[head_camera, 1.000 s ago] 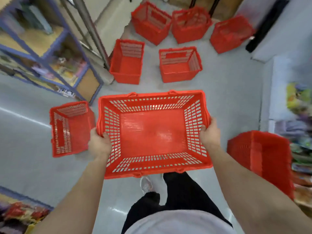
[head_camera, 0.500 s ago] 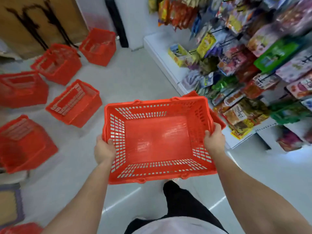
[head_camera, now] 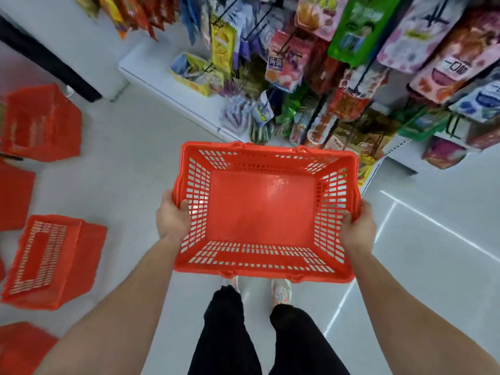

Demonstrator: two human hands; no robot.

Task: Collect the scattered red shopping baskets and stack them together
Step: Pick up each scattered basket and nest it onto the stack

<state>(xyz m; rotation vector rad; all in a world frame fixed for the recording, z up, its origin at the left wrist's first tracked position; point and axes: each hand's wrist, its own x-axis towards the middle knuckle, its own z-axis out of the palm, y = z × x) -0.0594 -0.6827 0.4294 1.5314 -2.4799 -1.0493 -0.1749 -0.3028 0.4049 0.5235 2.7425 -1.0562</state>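
Right now we hold one red basket out in front of our body, open side up and with nothing in it, above the pale floor and our own shoes. Our left hand grips the rim of its left end, thumb hooked over into the mesh wall, and our right hand clasps the right end the same way. The far rim sits close to the hanging snack packets on the shelf ahead, so a careless swing or step forward could snag one and pull it down. To our left, a tipped basket and another basket lie well apart on the floor. With the load blocking our view downward, we judge that turning towards them risks catching a foot on one.
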